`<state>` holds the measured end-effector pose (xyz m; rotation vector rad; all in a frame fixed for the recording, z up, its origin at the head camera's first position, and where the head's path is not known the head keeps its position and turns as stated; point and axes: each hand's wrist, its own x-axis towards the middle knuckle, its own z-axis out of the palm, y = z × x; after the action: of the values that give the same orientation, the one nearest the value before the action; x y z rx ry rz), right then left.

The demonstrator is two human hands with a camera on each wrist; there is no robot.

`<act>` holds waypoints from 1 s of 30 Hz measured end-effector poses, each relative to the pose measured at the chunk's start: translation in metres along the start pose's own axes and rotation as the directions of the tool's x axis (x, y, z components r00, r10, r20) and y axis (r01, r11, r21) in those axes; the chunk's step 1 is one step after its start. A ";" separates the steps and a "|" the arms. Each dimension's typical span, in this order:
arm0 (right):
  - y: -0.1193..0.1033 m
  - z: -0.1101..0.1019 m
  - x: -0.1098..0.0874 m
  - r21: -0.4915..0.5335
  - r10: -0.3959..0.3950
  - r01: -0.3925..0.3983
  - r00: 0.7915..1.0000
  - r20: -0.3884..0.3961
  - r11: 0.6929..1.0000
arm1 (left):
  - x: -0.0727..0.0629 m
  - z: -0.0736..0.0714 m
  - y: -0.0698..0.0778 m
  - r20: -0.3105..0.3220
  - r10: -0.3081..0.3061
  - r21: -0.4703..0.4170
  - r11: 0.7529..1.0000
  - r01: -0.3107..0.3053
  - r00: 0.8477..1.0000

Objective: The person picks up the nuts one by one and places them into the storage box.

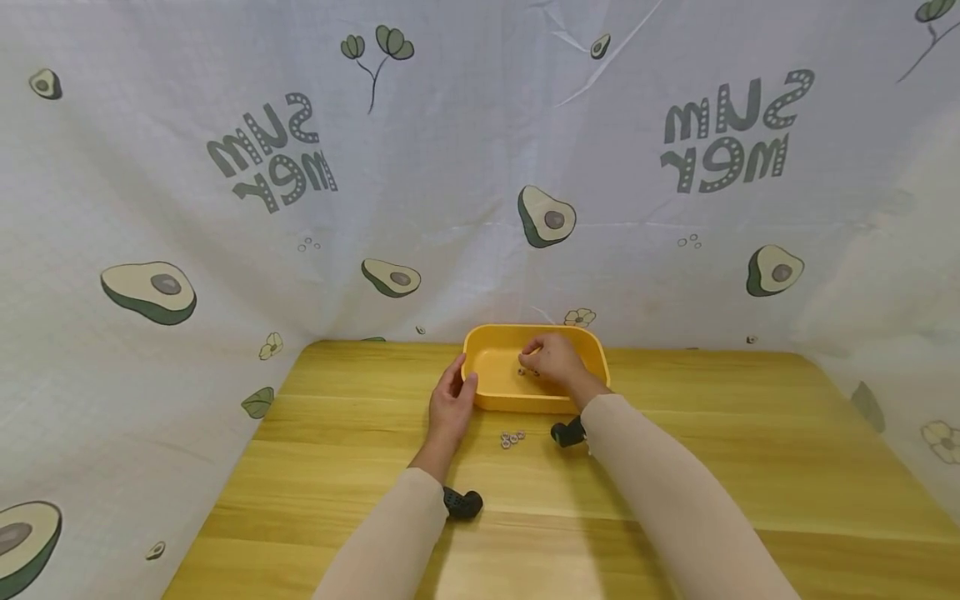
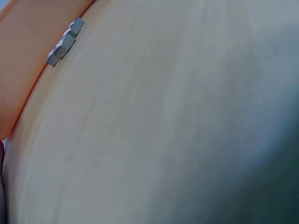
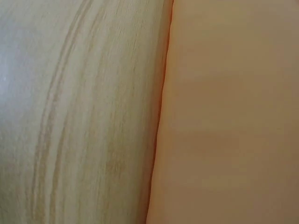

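Over the inside of a yellow plastic bin [image 1: 540, 404] is my right hand [image 1: 553, 357], its fingers bent and fingertips together. I cannot tell whether a nut is between them. A few small nuts [image 1: 521, 372] lie on the bin floor just below those fingertips. At the bin's left front corner, my left hand [image 1: 452, 407] touches the outer wall with fingers and thumb spread. Several metal hex nuts [image 1: 512, 439] sit in a cluster on the table before the bin; the left wrist view shows grey hex nuts [image 2: 65, 44] beside the orange-looking wall.
The wood-grain table [image 1: 337, 483] runs up to a white printed curtain [image 1: 450, 167] right behind the bin. Black wrist-worn devices show at the left wrist [image 1: 462, 504] and right wrist [image 1: 567, 432]. The right wrist view holds only tabletop and bin wall [image 3: 229, 112].
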<state>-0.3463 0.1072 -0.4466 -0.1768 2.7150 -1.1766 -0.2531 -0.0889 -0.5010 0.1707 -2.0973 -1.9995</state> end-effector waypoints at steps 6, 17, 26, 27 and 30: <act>0.002 0.001 0.002 -0.016 0.039 -0.039 0.999 -0.007 0.999 | 0.001 0.001 -0.002 -0.002 -0.009 -0.004 1.000 0.009 1.000; -0.004 -0.004 -0.004 0.007 -0.010 0.010 0.998 -0.054 1.000 | -0.001 0.003 0.000 -0.009 -0.006 0.002 1.000 0.006 1.000; -0.020 -0.014 -0.019 0.040 -0.047 0.049 0.997 -0.063 0.998 | 0.000 0.001 0.002 -0.011 0.014 -0.016 1.000 -0.015 1.000; -0.022 -0.015 -0.021 0.042 -0.051 0.054 0.997 -0.065 0.998 | 0.000 0.001 0.003 -0.009 0.016 -0.016 1.000 -0.016 1.000; -0.027 -0.017 -0.031 0.060 -0.073 0.078 0.994 -0.080 0.995 | 0.000 0.000 0.003 -0.008 0.020 -0.014 1.000 -0.020 1.000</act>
<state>-0.3189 0.1063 -0.4118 -0.2311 2.7556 -1.3146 -0.2525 -0.0886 -0.4982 0.1543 -2.0713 -1.9979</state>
